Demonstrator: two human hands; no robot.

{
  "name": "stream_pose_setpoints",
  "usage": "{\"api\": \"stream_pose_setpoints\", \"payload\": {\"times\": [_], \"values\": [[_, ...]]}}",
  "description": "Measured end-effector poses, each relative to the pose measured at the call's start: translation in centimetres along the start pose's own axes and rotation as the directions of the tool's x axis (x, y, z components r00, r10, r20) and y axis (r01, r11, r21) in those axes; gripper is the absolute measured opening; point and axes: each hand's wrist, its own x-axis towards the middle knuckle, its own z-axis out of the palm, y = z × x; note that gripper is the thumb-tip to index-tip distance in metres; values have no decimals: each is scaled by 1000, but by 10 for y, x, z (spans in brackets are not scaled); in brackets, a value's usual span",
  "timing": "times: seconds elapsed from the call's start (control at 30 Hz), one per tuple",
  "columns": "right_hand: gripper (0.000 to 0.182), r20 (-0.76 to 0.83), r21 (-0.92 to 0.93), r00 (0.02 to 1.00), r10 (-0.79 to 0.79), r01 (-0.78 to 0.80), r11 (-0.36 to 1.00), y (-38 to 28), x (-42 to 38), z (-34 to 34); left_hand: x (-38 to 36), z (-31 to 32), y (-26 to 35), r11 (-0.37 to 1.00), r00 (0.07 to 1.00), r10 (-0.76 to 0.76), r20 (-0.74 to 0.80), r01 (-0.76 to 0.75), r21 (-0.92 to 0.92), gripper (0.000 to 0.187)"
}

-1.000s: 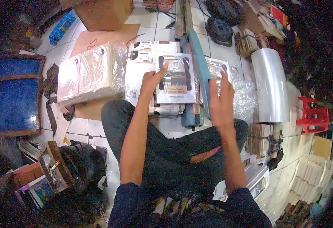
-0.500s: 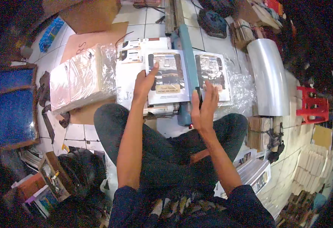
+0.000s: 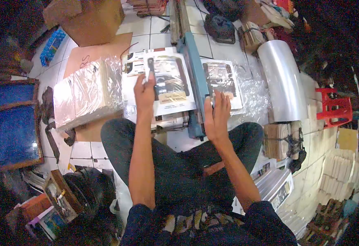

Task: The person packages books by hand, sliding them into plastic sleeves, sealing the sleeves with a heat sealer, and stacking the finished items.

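Note:
My left hand (image 3: 145, 92) grips the left edge of a book (image 3: 171, 84) with a dark picture on its white cover, its thumb on top. Glare on the cover suggests clear plastic film over it. The book's right side lies against a long teal bar (image 3: 195, 78), which looks like a plastic sealer. Beyond the bar, a second book (image 3: 220, 74) with a similar cover lies on crumpled clear film (image 3: 251, 88). My right hand (image 3: 217, 112) is open, fingers stretched over this book's lower part and thumb beside the bar. More printed covers (image 3: 132, 65) lie beneath the first book.
A film-wrapped stack (image 3: 83, 90) stands on cardboard at left, with a cardboard box (image 3: 91, 20) behind. A large roll of clear film (image 3: 282, 82) and a red plastic stool (image 3: 333, 107) are at right. Bundled paper stacks (image 3: 277, 141) sit beside my knee.
My left hand has shifted left and slightly down along the first book, which is now a little tilted. My right hand stays beside the bar. The whole view has shifted slightly.

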Motion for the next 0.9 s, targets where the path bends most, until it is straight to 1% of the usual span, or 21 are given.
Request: {"api": "stream_pose_setpoints", "payload": {"times": [0.03,0.1,0.17,0.23,0.27,0.3,0.37,0.43,0.5,0.53,0.57,0.6,0.63,0.67,0.7,0.73,0.77,0.8,0.83,0.87,0.9], "values": [[54,-8,-4,1000,3,-3,1000,-4,2,-6,4,-5,7,995,999,22,27,-20,-98,46],[53,96,79,995,1,-9,997,-12,15,-21,1,-7,28,942,996,-73,48,85,-324,45],[54,143,17,990,9,-11,1000,-15,26,-29,6,-14,26,843,960,22,278,132,-521,43],[54,186,-51,982,31,-22,998,-28,30,-44,-13,-8,45,838,965,3,264,141,-526,41],[56,142,219,986,91,-121,968,-40,28,-54,-21,-6,52,808,939,65,338,149,-570,41],[59,105,472,982,160,-191,861,-53,29,-66,-28,-4,54,772,902,126,412,171,-612,41],[54,145,667,989,20,-113,736,-71,29,-100,-35,-8,30,880,929,172,328,4,-475,40],[52,54,552,998,20,-46,832,-99,25,-125,-57,5,42,881,891,54,451,170,-441,46],[54,-131,451,987,91,-23,892,-78,20,-128,-83,25,47,923,874,99,476,98,-372,61],[54,-169,406,976,133,-54,912,-65,8,-143,-82,33,49,908,817,-48,575,276,-316,69],[52,-168,498,972,167,-63,865,-58,1,-155,-74,34,51,871,743,-181,644,425,-246,77],[50,-155,592,970,187,-60,804,-48,-5,-166,-71,15,45,928,709,-41,704,289,-236,87],[48,-140,502,967,211,-114,857,-29,-21,-186,-65,14,50,963,551,99,829,158,-219,81],[44,-99,394,932,348,-284,874,-17,-38,-217,-59,14,46,947,543,196,817,112,-302,68],[42,-145,372,907,396,-321,871,-2,-54,-241,-51,13,40,917,537,300,788,65,-393,56],[39,-179,297,872,456,-394,870,31,-77,-267,-37,1,29,897,612,301,731,79,-436,54],[35,-138,401,738,660,-568,719,37,-97,-296,-28,-5,20,875,684,297,666,85,-477,52],[39,-248,336,774,583,-496,801,73,-131,-321,-40,3,31,804,898,90,431,190,-564,45],[38,-236,412,691,684,-566,714,87,-156,-346,-36,-2,31,758,918,81,388,196,-622,31],[38,-228,410,651,724,-610,678,110,-185,-369,-27,-8,26,705,948,32,318,204,-679,30],[39,-229,543,609,759,-567,619,113,-202,-380,-19,-14,20,649,967,-20,253,205,-733,29]]}}
